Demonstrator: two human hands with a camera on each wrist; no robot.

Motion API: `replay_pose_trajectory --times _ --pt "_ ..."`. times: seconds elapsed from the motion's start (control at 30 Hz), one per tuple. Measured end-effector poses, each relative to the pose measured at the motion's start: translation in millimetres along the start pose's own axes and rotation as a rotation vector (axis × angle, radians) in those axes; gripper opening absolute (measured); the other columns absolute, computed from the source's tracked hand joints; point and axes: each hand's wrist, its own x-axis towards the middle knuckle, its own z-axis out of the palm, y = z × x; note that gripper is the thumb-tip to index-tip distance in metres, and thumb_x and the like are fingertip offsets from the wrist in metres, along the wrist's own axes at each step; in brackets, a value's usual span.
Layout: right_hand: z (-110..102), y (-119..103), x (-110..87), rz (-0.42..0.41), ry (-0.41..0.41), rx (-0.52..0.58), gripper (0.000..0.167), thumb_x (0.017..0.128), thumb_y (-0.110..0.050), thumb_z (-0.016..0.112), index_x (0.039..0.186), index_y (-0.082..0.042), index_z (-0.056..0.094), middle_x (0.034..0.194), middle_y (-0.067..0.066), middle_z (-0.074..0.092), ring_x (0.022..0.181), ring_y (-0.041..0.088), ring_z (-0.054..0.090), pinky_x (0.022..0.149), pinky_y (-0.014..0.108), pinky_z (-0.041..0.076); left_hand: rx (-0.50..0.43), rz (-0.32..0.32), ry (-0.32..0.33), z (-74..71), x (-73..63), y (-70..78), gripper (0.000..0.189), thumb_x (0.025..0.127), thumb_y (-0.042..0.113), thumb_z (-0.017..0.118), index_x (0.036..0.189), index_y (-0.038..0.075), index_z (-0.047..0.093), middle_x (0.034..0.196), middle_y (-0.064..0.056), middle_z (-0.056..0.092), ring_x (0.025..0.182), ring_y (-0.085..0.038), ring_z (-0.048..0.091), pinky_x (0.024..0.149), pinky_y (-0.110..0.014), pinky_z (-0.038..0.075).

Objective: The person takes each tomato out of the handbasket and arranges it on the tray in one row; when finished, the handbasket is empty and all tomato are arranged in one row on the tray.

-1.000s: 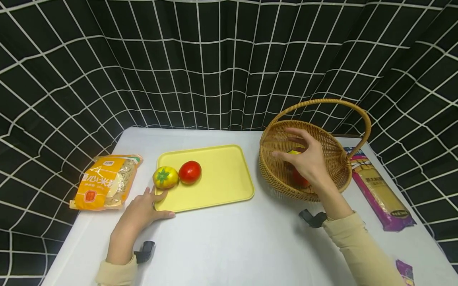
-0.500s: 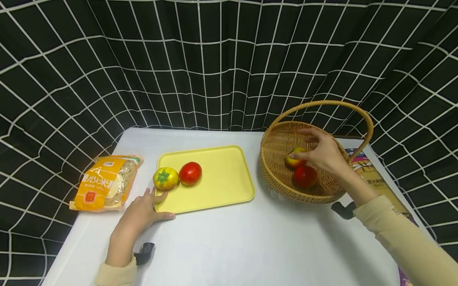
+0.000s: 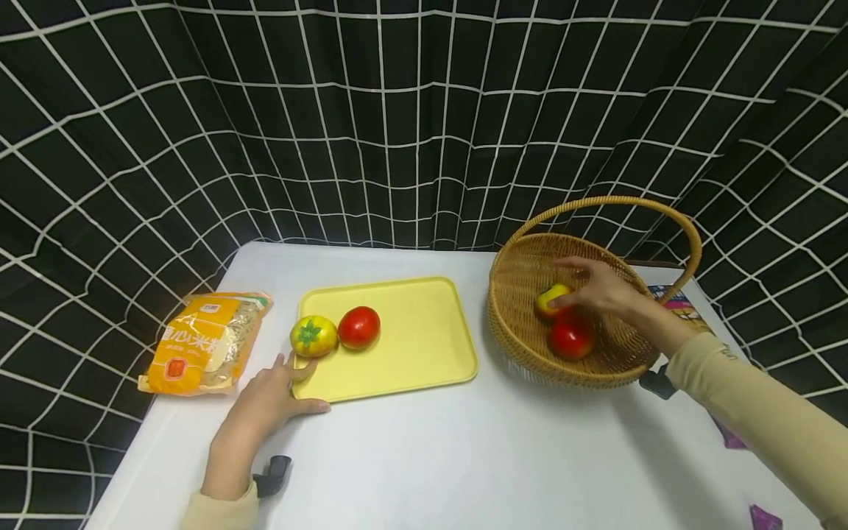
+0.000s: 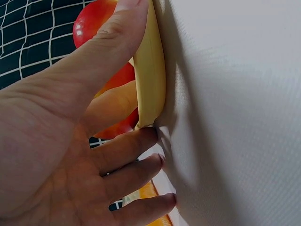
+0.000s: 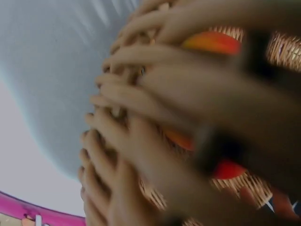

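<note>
Rests the left hand [image 3: 265, 397], spread and uncurled, against the nearest corner of the yellow tray [image 3: 411, 331], with the thumb along the near rim and the forefinger over the left one; sets the remaining fingertips on the white surface [image 3: 437, 456]. Has the yellow-green tomato [image 3: 314, 336] just beyond that forefinger and the red tomato [image 3: 359, 327] next to it, farther right. Holds the right hand [image 3: 599, 288] inside the wicker basket [image 3: 520, 272], with thumb and fingers parted. Lays the thumb tip across the view of the yellow-and-red fruit [image 3: 550, 302], at the left of that hand; cannot tell whether touching. Shows the dark red fruit [image 3: 573, 336] below the right hand, and the orange bag [image 3: 199, 346] left of and beyond the left hand.
</note>
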Motion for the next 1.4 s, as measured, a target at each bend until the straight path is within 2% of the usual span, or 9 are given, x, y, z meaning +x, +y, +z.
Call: replay_pose_trajectory --times 0.2,0.47,0.7,0.9,1.07,1.27,1.4 --pt "0.1 9.7 1.7 0.008 -0.065 -0.01 0.08 0.09 -0.019 0.085 0.157 -0.002 0.046 0.164 0.038 0.032 0.145 0.063 0.034 0.116 0.078 0.033 0.005 0.001 0.007 0.1 -1.2 1.5 0.09 0.08 0.054 0.088 0.152 0.01 0.057 0.162 -0.043 0.028 0.143 -0.069 0.035 0.113 -0.078 0.037" --pt "13.1 19.5 5.0 -0.007 -0.043 -0.013 0.08 0.088 -0.017 0.086 0.153 0.006 0.046 0.157 0.041 0.039 0.135 0.061 0.048 0.112 0.071 0.045 0.006 0.006 0.015 1.2 -1.4 0.3 0.089 0.08 0.053 0.088 0.151 0.01 0.058 0.161 -0.043 0.029 0.143 -0.069 0.037 0.113 -0.077 0.038" --pt "23.8 22.7 8.7 -0.028 -0.004 -0.05 0.076 0.086 -0.017 0.088 0.149 0.005 0.052 0.152 0.043 0.044 0.133 0.061 0.05 0.112 0.072 0.044 0.005 0.014 0.021 3.4 0.5 -1.0 0.09 0.079 0.056 0.088 0.151 0.011 0.059 0.16 -0.044 0.029 0.141 -0.07 0.037 0.111 -0.078 0.039" --pt "26.2 18.5 9.7 -0.044 0.011 -0.077 0.074 0.086 -0.017 0.088 0.147 0.005 0.053 0.146 0.044 0.049 0.131 0.062 0.052 0.11 0.073 0.045 0.011 0.012 0.028 1.6 -0.7 -0.4 0.089 0.079 0.055 0.088 0.15 0.011 0.059 0.16 -0.044 0.03 0.142 -0.07 0.038 0.112 -0.078 0.039" --pt "25.5 13.1 2.1 -0.038 0.033 -0.06 0.075 0.086 -0.018 0.089 0.148 0.003 0.054 0.144 0.042 0.053 0.128 0.057 0.056 0.106 0.067 0.051 0.013 0.009 0.023 0.9 -1.4 1.4 0.089 0.079 0.054 0.088 0.151 0.011 0.059 0.161 -0.044 0.029 0.142 -0.069 0.037 0.112 -0.078 0.038" --pt "22.1 1.4 -9.1 -0.062 0.065 -0.039 0.072 0.088 -0.022 0.088 0.148 0.001 0.056 0.144 0.036 0.056 0.126 0.052 0.058 0.099 0.053 0.057 0.018 0.008 0.021 -0.1 -1.9 2.6 0.089 0.08 0.053 0.089 0.151 0.01 0.058 0.161 -0.042 0.029 0.143 -0.069 0.035 0.113 -0.077 0.038" --pt "19.3 -10.4 -18.4 -0.079 0.099 -0.055 0.071 0.089 -0.025 0.087 0.149 -0.001 0.056 0.144 0.034 0.056 0.125 0.052 0.058 0.098 0.055 0.058 0.011 0.005 0.018 -0.1 -2.0 2.4 0.089 0.08 0.052 0.089 0.151 0.01 0.058 0.162 -0.042 0.029 0.143 -0.069 0.035 0.114 -0.077 0.038"
